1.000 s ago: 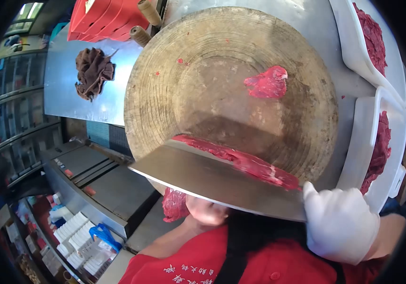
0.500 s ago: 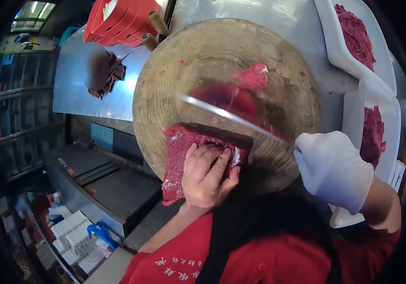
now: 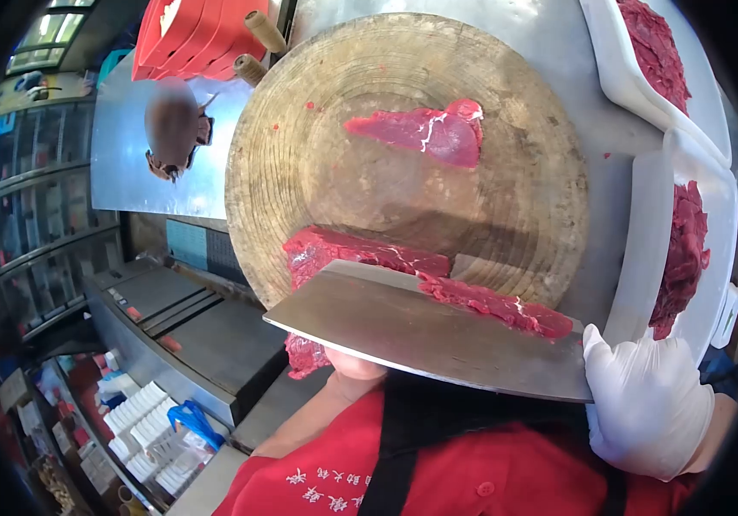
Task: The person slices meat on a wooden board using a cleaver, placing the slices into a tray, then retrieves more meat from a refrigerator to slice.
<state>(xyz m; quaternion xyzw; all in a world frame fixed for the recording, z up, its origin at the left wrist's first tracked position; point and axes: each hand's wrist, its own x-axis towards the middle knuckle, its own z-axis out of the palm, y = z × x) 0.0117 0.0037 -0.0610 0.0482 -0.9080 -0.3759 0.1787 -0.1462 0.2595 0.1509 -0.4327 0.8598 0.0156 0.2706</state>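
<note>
My right hand (image 3: 652, 404), in a white glove, grips a wide cleaver (image 3: 437, 335) at the right. The blade lies broadside to the view across the front of the round wooden chopping block (image 3: 523, 112). A strip of red meat (image 3: 506, 310) lies along the blade's upper edge. Behind the blade, a thick piece of raw meat (image 3: 317, 245) rests at the block's near left edge, partly covered. My bare left hand (image 3: 356, 365) is mostly hidden by the cleaver, its fingers out of sight. A thin meat slice (image 3: 437, 138) lies flat farther back on the block.
White trays of red meat stand at the right, one at the back (image 3: 592, 52) and one nearer (image 3: 644, 249). Stacked red containers (image 3: 201, 39) and wooden handles (image 3: 266, 33) are at the back left. A crumpled dark item (image 3: 162, 159) lies on the metal table (image 3: 115, 146).
The cleaver has swung down toward me and turned its flat side up, now covering my left hand. A meat strip now shows on the blade. The slice on the block lies flatter and wider.
</note>
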